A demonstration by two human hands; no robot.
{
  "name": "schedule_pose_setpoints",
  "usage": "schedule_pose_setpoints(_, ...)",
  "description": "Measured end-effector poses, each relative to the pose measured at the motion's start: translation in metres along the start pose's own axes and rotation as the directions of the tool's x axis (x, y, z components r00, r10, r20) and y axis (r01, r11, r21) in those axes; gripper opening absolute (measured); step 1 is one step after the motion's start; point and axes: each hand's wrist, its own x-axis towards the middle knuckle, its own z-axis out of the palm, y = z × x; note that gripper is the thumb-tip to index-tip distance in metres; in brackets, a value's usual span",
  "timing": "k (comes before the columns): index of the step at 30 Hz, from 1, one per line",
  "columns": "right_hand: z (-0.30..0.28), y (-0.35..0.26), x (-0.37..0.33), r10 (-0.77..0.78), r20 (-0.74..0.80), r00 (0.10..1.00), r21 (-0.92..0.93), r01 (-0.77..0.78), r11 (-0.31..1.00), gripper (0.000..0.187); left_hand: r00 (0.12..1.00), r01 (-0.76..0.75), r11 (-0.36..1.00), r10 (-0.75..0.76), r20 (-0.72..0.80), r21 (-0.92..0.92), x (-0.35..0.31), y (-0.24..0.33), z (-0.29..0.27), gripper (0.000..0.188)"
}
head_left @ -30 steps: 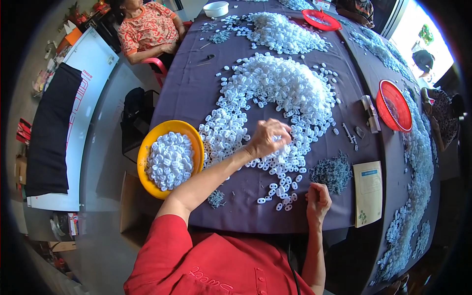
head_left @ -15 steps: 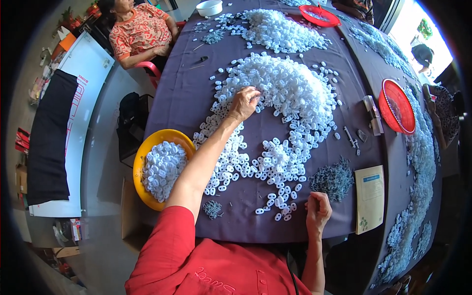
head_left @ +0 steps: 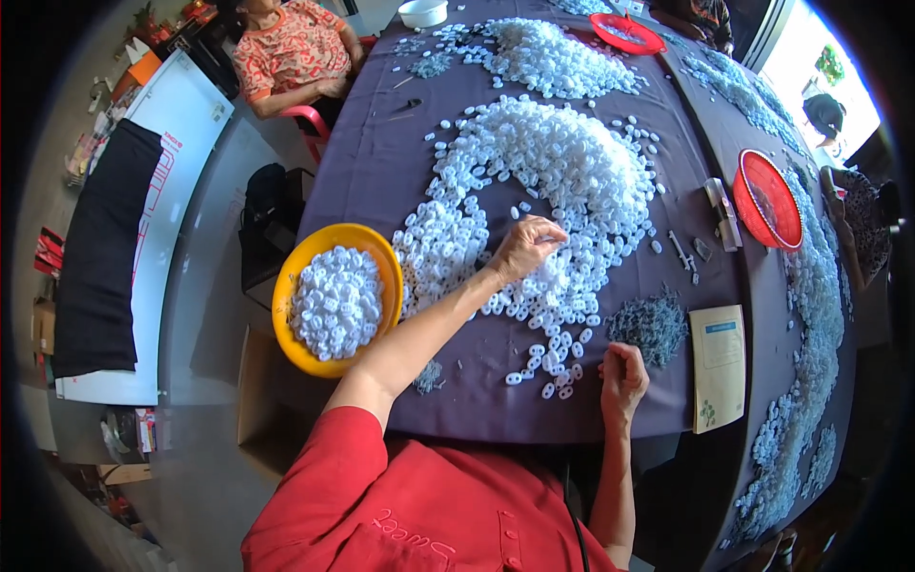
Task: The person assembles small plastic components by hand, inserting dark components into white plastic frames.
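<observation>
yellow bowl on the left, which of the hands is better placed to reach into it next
Probably the left hand: its forearm runs right beside the yellow bowl. The right hand sits farther off, by the grey heap, with the left forearm lying between it and the bowl.

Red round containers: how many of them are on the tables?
2: the nearer red container at the right, the farther red container at the top, right of centre. Others may be hidden.
</observation>
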Motion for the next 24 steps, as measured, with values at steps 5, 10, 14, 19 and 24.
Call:
schedule_pose_setpoints(5, 0.000, 0.002, -0.002, 0.009, -0.010, 1.000, -0.009, -0.009, 1.000, 0.006, 0.999, -0.044, 0.989, 0.047, -0.020, 0.145, -0.032, 0.019, 0.018, 0.028)
schedule_pose_setpoints(10, 0.001, 0.008, -0.003, 0.037, -0.005, 0.999, 0.026, -0.037, 0.999, 0.006, 0.983, 0.169, 0.959, -0.181, -0.032, -0.226, -0.054, 0.042, 0.036, 0.037)
schedule_pose_setpoints(14, 0.002, 0.008, -0.004, 0.040, -0.007, 0.999, 0.009, -0.040, 0.999, 0.006, 0.981, -0.083, 0.971, 0.119, -0.151, 0.225, -0.061, 0.051, 0.034, 0.034)
schedule_pose_setpoints(19, 0.002, 0.008, -0.004, 0.056, -0.003, 0.998, 0.023, -0.056, 0.998, 0.006, 0.926, -0.150, 0.977, 0.086, -0.367, -0.149, -0.076, 0.054, 0.015, 0.022)
schedule_pose_setpoints(24, 0.003, 0.010, -0.003, 0.025, -0.014, 1.000, 0.016, -0.024, 1.000, 0.006, 0.911, 0.043, 0.934, 0.109, -0.398, 0.354, -0.073, 0.043, -0.019, 0.012)
